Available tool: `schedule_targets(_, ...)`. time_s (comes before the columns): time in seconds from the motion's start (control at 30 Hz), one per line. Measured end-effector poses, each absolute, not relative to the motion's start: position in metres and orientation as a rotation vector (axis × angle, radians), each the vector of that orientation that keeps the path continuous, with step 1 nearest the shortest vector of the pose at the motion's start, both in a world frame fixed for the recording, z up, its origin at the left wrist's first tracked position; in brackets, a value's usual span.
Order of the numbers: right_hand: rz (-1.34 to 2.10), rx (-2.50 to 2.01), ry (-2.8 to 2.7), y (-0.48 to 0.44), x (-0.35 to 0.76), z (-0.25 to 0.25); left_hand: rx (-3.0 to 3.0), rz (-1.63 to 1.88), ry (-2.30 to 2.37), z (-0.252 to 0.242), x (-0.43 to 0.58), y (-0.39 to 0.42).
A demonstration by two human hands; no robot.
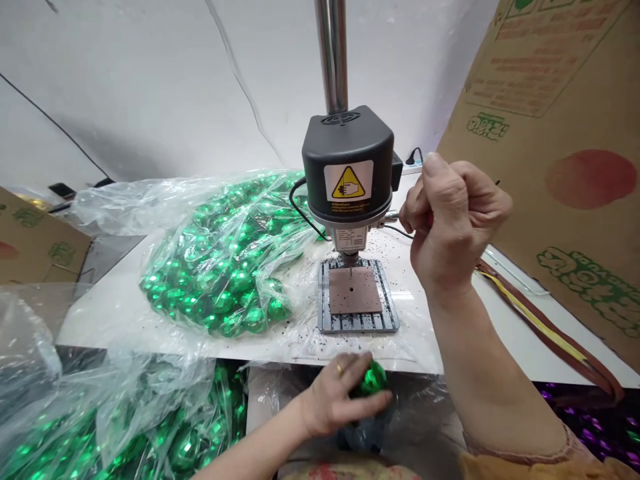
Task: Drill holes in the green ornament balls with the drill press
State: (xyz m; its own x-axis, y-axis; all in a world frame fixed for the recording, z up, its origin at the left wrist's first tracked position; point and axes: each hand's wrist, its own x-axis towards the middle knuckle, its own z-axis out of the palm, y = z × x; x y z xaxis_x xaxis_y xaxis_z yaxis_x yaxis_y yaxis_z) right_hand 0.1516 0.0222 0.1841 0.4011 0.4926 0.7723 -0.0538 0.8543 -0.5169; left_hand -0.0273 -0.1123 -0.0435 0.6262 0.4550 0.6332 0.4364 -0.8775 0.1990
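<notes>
My left hand (345, 393) is closed around a shiny green faceted ball (374, 379) just in front of the table's near edge. My right hand (453, 210) makes a fist beside the small black drill press (349, 160), at the metal feed handle (391, 217) that comes out of its side; the fingers hide most of the handle. Beneath the drill head, a brown square board (355, 300) with a small dark hole lies on the slotted metal base (359, 325). Dark shavings are scattered on and around the base.
A clear plastic bag of green balls (220, 267) lies on the white table (120, 310) left of the press. Another bag of green balls (125, 427) is lower left. A large cardboard box (555, 173) stands at right, near brown and yellow straps (545, 327).
</notes>
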Motion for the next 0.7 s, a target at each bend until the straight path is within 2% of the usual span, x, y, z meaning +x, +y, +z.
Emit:
schedule_targets(0.13, 0.383, -0.454, -1.094, 0.024, 0.153, 0.183, 3.093, 0.751, 0.579, -0.068, -0.036, -0.136)
schedule_targets(0.33, 0.359, -0.401, -1.085, 0.025, 0.152, 0.182, 3.158, 0.663, 0.46, -0.084, -0.034, -0.141)
schedule_targets(0.43, 0.327, -0.418, -1.093, 0.024, 0.151, 0.181, 3.144, 0.264, 0.407, -0.088, -0.032, -0.137)
schedule_targets(0.53, 0.298, -0.454, -1.093, 0.023, 0.151, 0.18, 2.956, -0.12, 0.757, -0.083, -0.03, -0.134)
schedule_targets(0.63, 0.298, -0.45, -1.086, 0.022, 0.15, 0.18, 2.798, -0.068, 0.667, -0.064, -0.028, -0.136)
schedule_targets(0.7, 0.311, -0.449, -1.085, 0.022, 0.15, 0.18, 2.712, 0.241, 0.587, -0.044, -0.032, -0.128)
